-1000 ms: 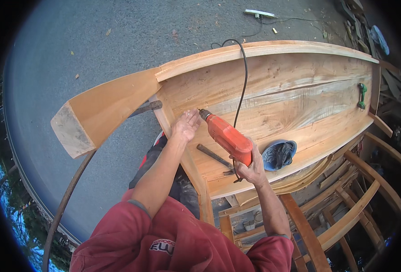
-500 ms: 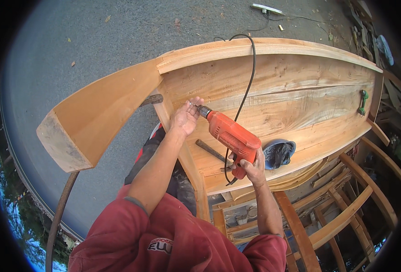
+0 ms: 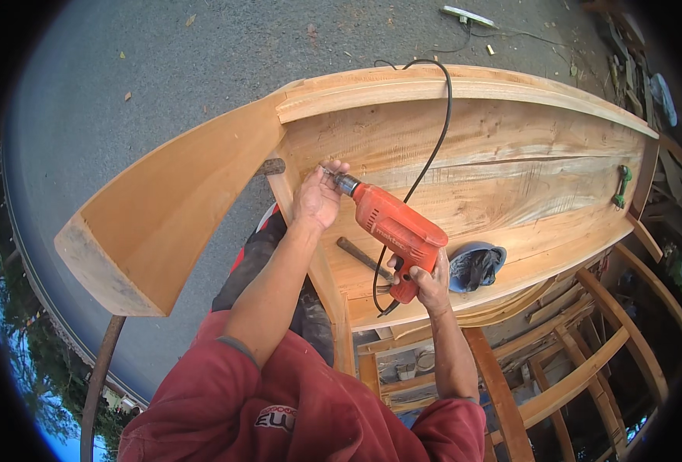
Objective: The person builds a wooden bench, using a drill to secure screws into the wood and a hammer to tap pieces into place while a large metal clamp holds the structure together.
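An orange-red corded power drill [image 3: 399, 231] hangs over a wooden panel [image 3: 502, 177], its nose tilted up to the left. My right hand [image 3: 432, 286] is closed around its handle. At the front of the metal chuck [image 3: 346, 184], my left hand [image 3: 318, 199] is turned palm up, with its fingers closed about the short drill bit [image 3: 329, 172]. The fingers partly hide the bit. Beneath the drill a hammer [image 3: 361, 252] lies on the wood, its lower end partly covered. To the right of the handle sits a blue bowl [image 3: 456, 266] with dark crumpled material inside.
A black cable [image 3: 442, 142] loops over the panel's far rail towards a white power strip [image 3: 468, 16] on the ground. A green tool [image 3: 622, 187] lies at the panel's right end. A curved wooden piece [image 3: 179, 177] juts out left. Wooden frames [image 3: 579, 385] stand at lower right.
The view has shifted slightly, so the panel and ground sit a little further right. Both hands keep their hold at the drill, which has barely moved.
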Tool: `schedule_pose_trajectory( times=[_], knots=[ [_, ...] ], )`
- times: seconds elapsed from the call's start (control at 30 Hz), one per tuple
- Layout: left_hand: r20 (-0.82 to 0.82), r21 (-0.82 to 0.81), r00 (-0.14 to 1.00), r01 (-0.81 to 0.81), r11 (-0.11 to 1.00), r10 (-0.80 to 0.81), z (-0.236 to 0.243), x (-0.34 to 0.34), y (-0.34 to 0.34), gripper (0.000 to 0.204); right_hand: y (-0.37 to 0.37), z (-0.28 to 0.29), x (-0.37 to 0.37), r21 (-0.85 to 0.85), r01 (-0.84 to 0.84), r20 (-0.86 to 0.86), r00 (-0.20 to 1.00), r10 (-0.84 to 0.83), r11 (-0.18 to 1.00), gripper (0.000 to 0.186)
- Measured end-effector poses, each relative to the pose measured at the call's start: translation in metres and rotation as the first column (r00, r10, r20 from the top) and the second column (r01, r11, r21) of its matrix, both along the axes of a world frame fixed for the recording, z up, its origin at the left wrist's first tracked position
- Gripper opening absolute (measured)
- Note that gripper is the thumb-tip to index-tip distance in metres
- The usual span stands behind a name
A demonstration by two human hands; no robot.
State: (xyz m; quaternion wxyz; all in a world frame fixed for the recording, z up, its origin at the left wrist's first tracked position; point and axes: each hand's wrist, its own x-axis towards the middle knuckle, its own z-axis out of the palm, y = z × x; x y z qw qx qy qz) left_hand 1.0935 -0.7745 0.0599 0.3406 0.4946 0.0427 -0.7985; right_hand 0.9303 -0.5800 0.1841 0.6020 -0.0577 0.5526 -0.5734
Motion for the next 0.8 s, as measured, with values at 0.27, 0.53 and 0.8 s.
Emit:
schedule_pose_trajectory(
  times=[0.27, 0.53, 0.8],
  knots=[
    [0.092, 0.032, 0.972, -0.22, 0.975, 0.217, -0.009, -0.011, -0.003, 0.022, -0.012, -0.021, -0.009, 0.218, -0.316, -0.487, 0.785, 0.383, 0.924, 0.068],
    [0.077, 0.051, 0.911, -0.41, 0.911, 0.406, -0.011, -0.02, -0.021, 0.027, -0.046, -0.033, -0.02, 0.159, -0.394, -0.642, 0.655, 0.398, 0.905, 0.071],
    [0.123, 0.022, 0.898, -0.429, 0.903, 0.423, -0.008, -0.024, -0.024, 0.026, -0.075, -0.032, -0.043, 0.124, -0.532, -0.673, 0.575, 0.465, 0.838, 0.072]
  ],
)
